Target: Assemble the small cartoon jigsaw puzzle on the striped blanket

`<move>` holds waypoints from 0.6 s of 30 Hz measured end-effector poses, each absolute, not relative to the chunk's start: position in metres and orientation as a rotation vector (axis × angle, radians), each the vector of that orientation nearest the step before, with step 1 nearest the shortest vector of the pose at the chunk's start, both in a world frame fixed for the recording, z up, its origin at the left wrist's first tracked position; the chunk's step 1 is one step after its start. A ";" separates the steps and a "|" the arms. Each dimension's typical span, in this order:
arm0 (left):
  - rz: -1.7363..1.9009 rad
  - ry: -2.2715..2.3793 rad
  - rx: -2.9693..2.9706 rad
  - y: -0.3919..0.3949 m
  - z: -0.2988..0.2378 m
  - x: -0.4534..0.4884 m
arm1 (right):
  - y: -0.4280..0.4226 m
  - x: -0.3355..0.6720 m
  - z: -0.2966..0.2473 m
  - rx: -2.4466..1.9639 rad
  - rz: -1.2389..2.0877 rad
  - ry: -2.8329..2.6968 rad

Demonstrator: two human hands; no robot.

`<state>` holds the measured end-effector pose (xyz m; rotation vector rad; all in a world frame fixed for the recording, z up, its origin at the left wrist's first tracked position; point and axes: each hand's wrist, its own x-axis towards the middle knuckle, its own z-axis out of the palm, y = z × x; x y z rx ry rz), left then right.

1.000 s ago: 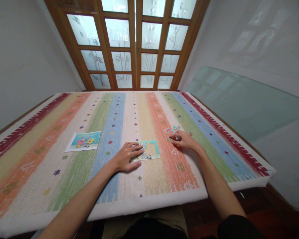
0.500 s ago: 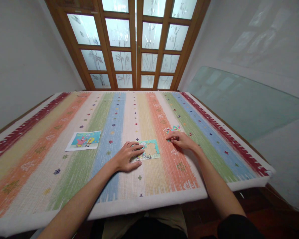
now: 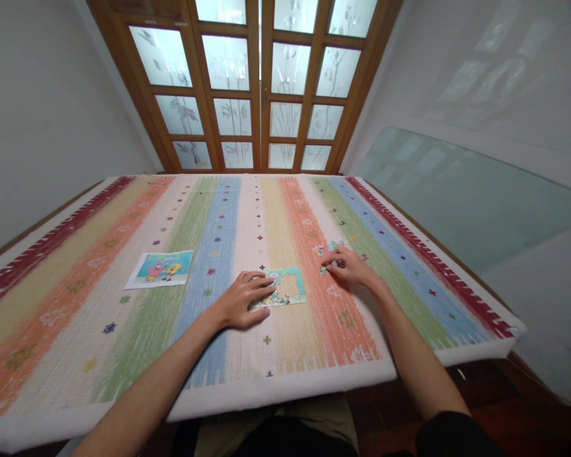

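Since a second ago, little has shifted: right hand [image 3: 349, 266] has edged among the loose puzzle pieces [image 3: 329, 248], fingertips now a touch farther up the desk; left hand [image 3: 242, 298] has not moved.

Near edge: both bare forearms reach in over the white border of the striped cloth [image 3: 124, 330] covering the desk.

Left hand lies flat, palm down, fingers spread a little, holding nothing; its fingertips press the left part of the puzzle frame [image 3: 285, 287]. Frame lies flat on the pale yellow stripe, border pieces in place, middle still bare.

Right hand rests just right of the frame, on the orange stripe, fingers curled narrow with tips down on the near edge of the loose pieces. Cannot tell whether a piece is pinched between them. Pieces sit in a small cluster where orange meets green, near the frame but apart from it.

Farther left, well apart from both hands: reference picture [image 3: 160, 267], flat on the cloth.

Far end: wooden doors [image 3: 261, 82] with frosted glass panes.
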<state>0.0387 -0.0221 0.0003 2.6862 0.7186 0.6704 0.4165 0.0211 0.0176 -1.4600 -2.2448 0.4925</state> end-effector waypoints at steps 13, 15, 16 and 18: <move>0.602 0.746 2.655 -0.022 0.001 0.037 | 0.048 0.412 0.007 -1.613 0.218 -2.308; 0.603 0.746 2.654 -0.022 0.001 0.037 | 0.052 0.411 0.009 -1.597 0.241 -2.316; 0.603 0.746 2.654 -0.022 0.001 0.037 | 0.053 0.411 0.010 -1.589 0.256 -2.308; 0.607 0.744 2.657 -0.022 0.001 0.037 | 0.056 0.411 0.011 -1.574 0.320 -2.267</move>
